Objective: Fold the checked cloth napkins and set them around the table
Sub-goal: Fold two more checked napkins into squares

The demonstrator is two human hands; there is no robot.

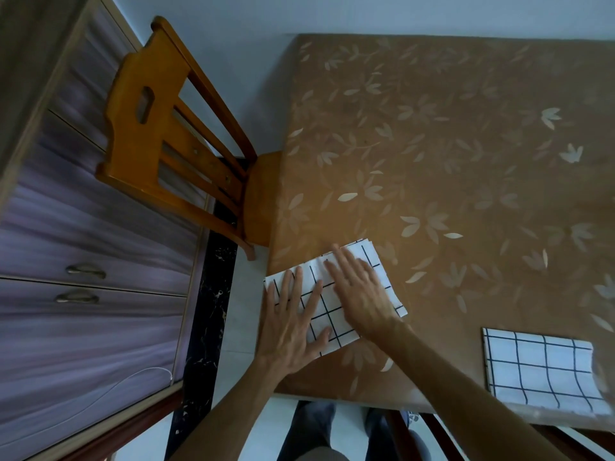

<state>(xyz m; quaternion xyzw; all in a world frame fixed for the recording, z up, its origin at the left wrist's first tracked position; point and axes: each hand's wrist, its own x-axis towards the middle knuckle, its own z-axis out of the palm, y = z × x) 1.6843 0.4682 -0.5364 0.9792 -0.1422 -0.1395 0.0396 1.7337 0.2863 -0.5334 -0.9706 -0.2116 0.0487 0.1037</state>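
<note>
A folded white napkin with a black check (pixel 376 261) lies at the near left corner of the table (pixel 449 154), its left end hanging a little past the table edge. My left hand (pixel 293 324) lies flat on its left part, fingers spread. My right hand (pixel 359 287) presses flat on its middle, fingers together and slightly blurred. Neither hand grips anything. A second folded checked napkin (pixel 539 371) lies at the table's near edge to the right, untouched.
The table wears a brown cloth with pale leaf print. A wooden chair (pixel 166 134) is pushed in at the left side. A purple drawer cabinet (pixel 83 254) stands further left. My legs show below the near edge, beside part of another chair (pixel 432 434).
</note>
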